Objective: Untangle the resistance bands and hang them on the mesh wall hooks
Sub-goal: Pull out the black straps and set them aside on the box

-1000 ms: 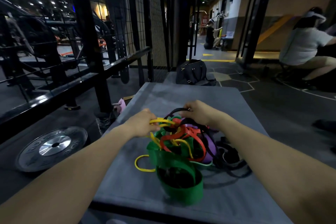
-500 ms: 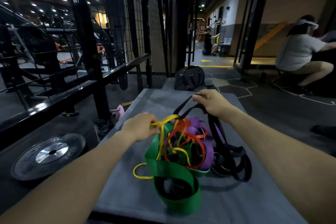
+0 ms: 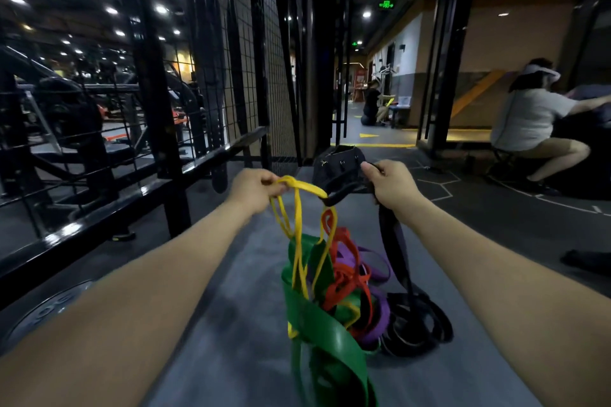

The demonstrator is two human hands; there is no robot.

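Left hand (image 3: pixel 254 188): grasping yellow band (image 3: pixel 299 208). Right hand (image 3: pixel 391 187): grasping black band (image 3: pixel 393 241). Tangle (image 3: pixel 344 291) on bench (image 3: pixel 231 324). Advice: pull apart slowly, freeing crossings one by one.

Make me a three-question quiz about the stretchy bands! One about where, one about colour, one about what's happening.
1. Where is the weight plate?
A. on the floor, left of the mat
B. on the mat
C. hung on the mesh

2. What colour band does the left hand hold?
A. purple
B. yellow
C. green

3. How are the yellow band and black band?
A. hung on hooks
B. lifted, still caught in the pile
C. flat on the mat

Answers: 1 A, it lies on the floor at lower left. 2 B, yellow loops run from that fist. 3 B, both hands, right hand too, hold them above the tangle.
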